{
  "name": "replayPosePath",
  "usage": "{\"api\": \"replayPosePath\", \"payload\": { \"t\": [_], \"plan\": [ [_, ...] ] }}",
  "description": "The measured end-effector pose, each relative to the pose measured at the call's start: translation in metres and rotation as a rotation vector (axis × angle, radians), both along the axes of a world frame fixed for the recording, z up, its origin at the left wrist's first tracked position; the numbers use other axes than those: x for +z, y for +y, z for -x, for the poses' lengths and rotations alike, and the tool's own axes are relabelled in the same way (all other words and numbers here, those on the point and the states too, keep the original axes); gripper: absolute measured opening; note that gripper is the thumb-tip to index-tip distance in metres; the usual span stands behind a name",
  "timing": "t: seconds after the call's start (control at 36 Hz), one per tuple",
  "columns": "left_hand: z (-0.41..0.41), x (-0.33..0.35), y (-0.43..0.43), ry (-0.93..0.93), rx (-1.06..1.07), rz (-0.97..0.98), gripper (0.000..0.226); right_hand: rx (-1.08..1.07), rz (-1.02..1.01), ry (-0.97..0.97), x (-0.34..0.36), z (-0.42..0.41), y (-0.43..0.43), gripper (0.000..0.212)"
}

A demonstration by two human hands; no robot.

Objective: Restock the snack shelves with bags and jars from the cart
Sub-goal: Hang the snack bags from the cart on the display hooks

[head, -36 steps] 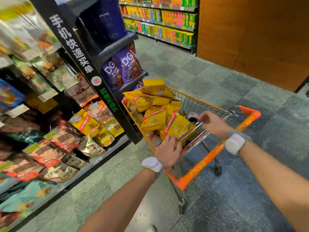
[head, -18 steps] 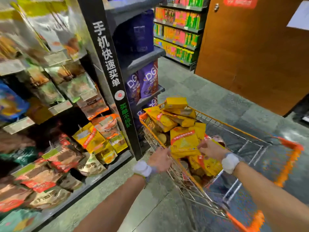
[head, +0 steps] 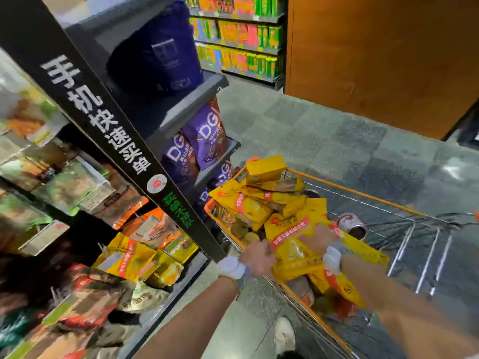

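Within the last second the right hand has moved onto the top yellow bag in the cart, grip unclear, while the left hand clutches the cart's rim beside the shelves, so a pick-up looks imminent.

Metal wire cart with orange plastic rim, glossy crinkled film on yellow snack bags, jar with shiny lid, glossy purple bags, matt wood-look panel upper right, polished speckled stone floor
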State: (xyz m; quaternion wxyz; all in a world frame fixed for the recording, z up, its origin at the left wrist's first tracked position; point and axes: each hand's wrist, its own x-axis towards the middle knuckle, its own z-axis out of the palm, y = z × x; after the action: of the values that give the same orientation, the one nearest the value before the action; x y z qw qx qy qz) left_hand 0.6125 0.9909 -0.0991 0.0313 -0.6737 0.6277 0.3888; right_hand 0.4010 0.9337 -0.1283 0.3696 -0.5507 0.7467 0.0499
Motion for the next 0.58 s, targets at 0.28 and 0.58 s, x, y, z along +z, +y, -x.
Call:
{"api": "replayPosePath", "payload": {
  "t": [0.28, 0.58],
  "plan": [
    [0.009, 0.002, -0.04, 0.002, 0.038, -0.052, 0.022, 0.095, 0.018, -0.021, -0.005, 0.01, -0.021, 0.046],
    [0.066, -0.024, -0.036, 0.238, -0.008, -0.425, 0.004, 0.066, 0.0, 0.245, 0.033, 0.072, -0.027, 0.063]
  ]
}}
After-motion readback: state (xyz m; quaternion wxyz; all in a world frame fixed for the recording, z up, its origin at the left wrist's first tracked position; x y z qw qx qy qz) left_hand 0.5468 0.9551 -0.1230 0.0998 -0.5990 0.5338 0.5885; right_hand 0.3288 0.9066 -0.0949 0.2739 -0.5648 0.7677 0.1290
